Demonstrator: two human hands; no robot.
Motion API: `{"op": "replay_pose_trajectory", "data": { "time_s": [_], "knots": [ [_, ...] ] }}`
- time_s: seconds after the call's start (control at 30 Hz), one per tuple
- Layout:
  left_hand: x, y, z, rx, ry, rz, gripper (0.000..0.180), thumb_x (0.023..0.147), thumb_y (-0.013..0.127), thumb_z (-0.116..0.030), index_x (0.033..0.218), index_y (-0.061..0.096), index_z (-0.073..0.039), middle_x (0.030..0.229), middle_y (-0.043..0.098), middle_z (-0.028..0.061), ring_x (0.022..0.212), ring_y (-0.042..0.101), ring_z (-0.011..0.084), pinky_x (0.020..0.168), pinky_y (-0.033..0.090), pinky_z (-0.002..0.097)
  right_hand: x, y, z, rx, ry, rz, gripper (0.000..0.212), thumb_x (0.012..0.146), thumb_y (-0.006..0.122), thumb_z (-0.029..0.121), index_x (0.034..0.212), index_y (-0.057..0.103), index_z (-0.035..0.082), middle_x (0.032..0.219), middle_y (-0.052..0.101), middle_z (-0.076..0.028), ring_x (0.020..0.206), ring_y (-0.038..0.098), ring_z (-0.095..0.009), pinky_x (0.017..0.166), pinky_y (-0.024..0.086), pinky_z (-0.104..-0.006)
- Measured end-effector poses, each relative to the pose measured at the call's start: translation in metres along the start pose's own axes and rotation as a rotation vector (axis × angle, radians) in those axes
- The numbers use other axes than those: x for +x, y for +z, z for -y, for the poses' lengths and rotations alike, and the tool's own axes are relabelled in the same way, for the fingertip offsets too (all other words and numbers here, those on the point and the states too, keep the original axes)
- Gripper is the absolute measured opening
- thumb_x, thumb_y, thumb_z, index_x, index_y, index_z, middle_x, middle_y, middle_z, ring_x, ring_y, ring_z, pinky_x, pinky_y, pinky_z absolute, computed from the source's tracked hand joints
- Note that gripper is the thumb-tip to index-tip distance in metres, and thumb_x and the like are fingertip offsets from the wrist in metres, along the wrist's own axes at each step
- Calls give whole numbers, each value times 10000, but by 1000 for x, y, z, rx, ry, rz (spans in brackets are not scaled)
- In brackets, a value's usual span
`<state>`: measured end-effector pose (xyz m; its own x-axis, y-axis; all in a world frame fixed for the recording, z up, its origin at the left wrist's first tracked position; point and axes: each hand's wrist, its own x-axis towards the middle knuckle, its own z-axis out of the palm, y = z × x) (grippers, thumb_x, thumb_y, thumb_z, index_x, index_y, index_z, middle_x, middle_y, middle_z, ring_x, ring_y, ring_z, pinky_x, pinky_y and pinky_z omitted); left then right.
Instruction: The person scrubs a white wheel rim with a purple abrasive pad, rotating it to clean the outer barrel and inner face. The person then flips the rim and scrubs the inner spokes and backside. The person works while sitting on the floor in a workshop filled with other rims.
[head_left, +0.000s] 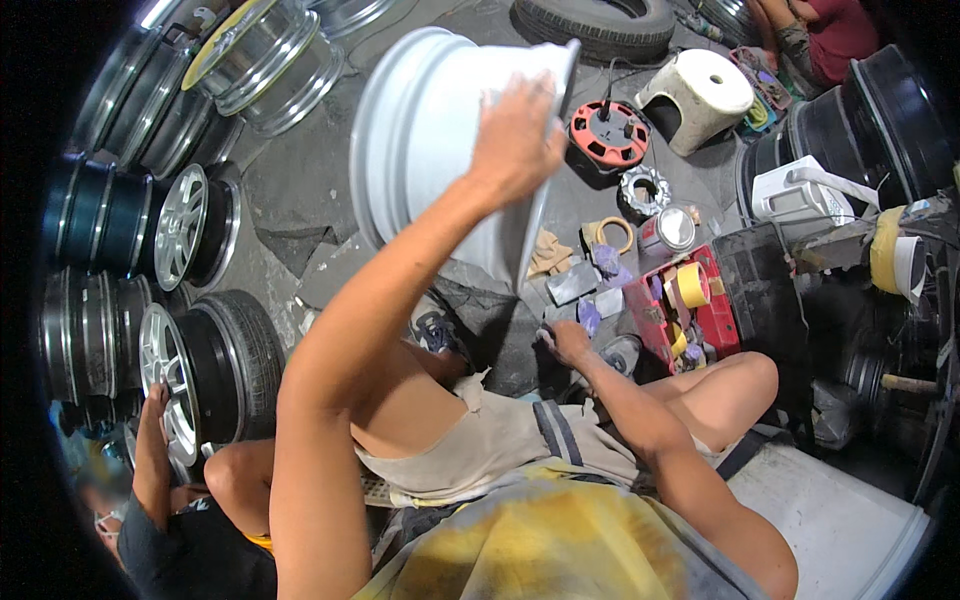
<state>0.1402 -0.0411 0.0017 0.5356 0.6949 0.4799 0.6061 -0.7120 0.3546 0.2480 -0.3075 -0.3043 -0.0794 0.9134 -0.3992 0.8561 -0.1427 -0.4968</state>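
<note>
A light grey wheel rim (425, 140) stands tilted on its edge in front of me. My left hand (520, 140) grips it at the upper right, fingers over the pale barrel and close to the flange. Lower down, my right hand (568, 343) is closed beside my knee, near the floor. Something small and greyish shows at its fingertips, too small to name. Close to that hand lie a grey sanding pad (572, 283), crumpled purple pieces (588, 318) and a tan cloth (550, 254).
A red toolbox (718, 320) with tape rolls stands at the right, near a paint can (672, 232). Beyond are a red cable reel (608, 138), a white stool (697, 95) and a tire (595, 28). Stacked rims (100, 215) line the left, where another person's hand (157, 397) touches a wheel.
</note>
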Motion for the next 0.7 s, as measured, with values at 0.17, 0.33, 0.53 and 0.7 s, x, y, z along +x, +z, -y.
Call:
{"op": "replay_pose_trajectory", "data": {
  "time_s": [0.17, 0.33, 0.53, 0.7],
  "knots": [
    [-1, -12, -10, -167, -26, 69, 536, 983, 590, -245, 1452, 520, 4, 1493, 513, 226, 1415, 449, 421, 1175, 346, 535, 21, -37, 9, 243, -31, -579, 225, 961, 621, 168, 1102, 685, 5, 1017, 698, -267, 1010, 658, -464, 889, 516, -515],
    [-23, -110, 57, -302, -214, -183, 376, 991, 628, -254, 1251, 684, 13, 1274, 670, 242, 1208, 640, 380, 1057, 477, 431, 10, -115, 78, 428, -241, -512, 307, 843, 565, -10, 1132, 648, -73, 1149, 651, -295, 1106, 604, -492, 942, 483, -498],
    [-147, -125, 153, -227, -714, 388, 785, 1062, 361, -611, 1251, 619, 107, 1218, 666, 293, 1155, 621, 390, 1025, 467, 457, 7, -83, 117, 490, -335, -619, 323, 851, 566, 8, 1148, 582, -120, 1178, 596, -333, 1103, 580, -511, 962, 474, -508],
    [-200, -73, 160, -302, -620, 265, 868, 1060, 282, -665, 1089, 628, 131, 983, 671, 312, 975, 630, 347, 936, 478, 466, 32, -73, 109, 446, -275, -538, 360, 941, 655, 158, 1190, 592, -95, 1057, 664, -335, 1016, 622, -536, 874, 503, -542]
  ]
}}
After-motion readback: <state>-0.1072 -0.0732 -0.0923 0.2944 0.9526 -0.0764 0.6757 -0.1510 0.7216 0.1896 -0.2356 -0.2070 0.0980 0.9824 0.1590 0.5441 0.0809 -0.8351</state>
